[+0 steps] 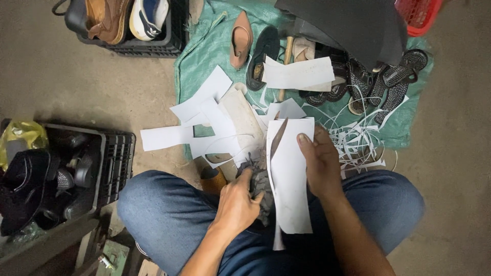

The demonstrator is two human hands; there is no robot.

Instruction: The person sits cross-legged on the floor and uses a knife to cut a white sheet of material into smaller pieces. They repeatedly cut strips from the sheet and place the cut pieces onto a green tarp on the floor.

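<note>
I sit on the floor with both knees in blue jeans. My right hand [318, 162] grips the right edge of a long white sheet [290, 179] that stands over my lap, thumb on its front. A thin dark blade [279, 138] lies across the sheet's top left part. My left hand [238, 202] closes on a dark grey crumpled piece [260, 181] just left of the sheet. White offcuts [204, 120] lie on the floor beyond my knees.
A green tarp [204, 51] carries a tan shoe [239, 41], a black sole [263, 51], woven black sandals [394, 82], thin white strips [353, 135] and a hammer handle [286, 56]. Black crates of shoes stand at top left [153, 46] and left [115, 153]. A red basket [422, 15] sits top right.
</note>
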